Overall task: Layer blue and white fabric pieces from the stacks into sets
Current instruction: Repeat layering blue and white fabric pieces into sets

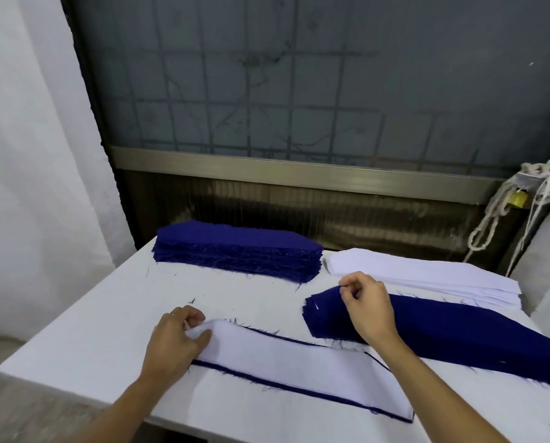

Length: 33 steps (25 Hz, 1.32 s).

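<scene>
Right hand (368, 310) pinched the near dark-blue fabric stack (465, 340), lying ten-to-four; left hand (176, 338), at its eight o'clock, gripped the white fabric strip (299, 362).

On the white flat worktop (91, 314), the tall stack of dark blue fabric strips (235, 251) lies at the far left. To the right of it lies the flat stack of white fabric strips (427, 276). Just nearer than that one lies the low stack of dark blue fabric strips (459, 334). At the near middle lies the layered pair of a white strip on a dark blue strip (299, 369).
</scene>
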Each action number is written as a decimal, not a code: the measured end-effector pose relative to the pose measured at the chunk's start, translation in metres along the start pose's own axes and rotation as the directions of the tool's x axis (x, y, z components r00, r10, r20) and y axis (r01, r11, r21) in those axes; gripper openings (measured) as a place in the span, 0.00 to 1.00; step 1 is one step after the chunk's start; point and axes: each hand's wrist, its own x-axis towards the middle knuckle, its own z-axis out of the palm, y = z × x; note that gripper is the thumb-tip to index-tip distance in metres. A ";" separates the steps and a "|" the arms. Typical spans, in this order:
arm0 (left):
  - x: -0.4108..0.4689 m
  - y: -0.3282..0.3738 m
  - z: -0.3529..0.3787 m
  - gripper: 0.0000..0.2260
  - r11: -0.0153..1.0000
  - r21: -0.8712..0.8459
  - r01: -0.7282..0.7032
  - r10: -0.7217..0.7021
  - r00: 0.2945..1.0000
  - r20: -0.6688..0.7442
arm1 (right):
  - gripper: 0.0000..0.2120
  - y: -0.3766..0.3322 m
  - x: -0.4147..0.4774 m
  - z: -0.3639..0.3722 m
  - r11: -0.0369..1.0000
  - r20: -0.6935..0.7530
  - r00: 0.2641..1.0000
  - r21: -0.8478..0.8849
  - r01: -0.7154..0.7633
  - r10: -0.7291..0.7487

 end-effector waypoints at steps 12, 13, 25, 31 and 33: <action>0.186 0.072 -0.021 0.10 0.959 0.212 -0.190 0.179 0.981 0.069 | 0.06 -0.060 0.131 0.067 0.962 0.184 0.981 -0.275 -0.004 0.057; 0.204 0.074 -0.022 0.11 0.955 0.225 -0.196 0.181 0.980 0.086 | 0.08 -0.062 0.138 0.074 0.952 0.206 0.977 -0.307 0.010 0.056; 0.290 0.048 0.012 0.10 0.906 0.366 -0.214 0.051 0.912 0.407 | 0.16 -0.046 0.173 0.132 0.812 0.268 0.961 -0.543 0.214 -0.075; 0.289 0.036 0.010 0.05 0.698 0.432 -0.571 0.331 0.792 0.513 | 0.23 -0.052 0.178 0.141 0.776 0.319 0.945 -0.576 0.257 -0.075; 0.291 0.032 0.009 0.06 0.713 0.343 -0.612 0.352 0.735 0.579 | 0.30 -0.056 0.180 0.146 0.807 0.358 0.928 -0.515 0.290 -0.106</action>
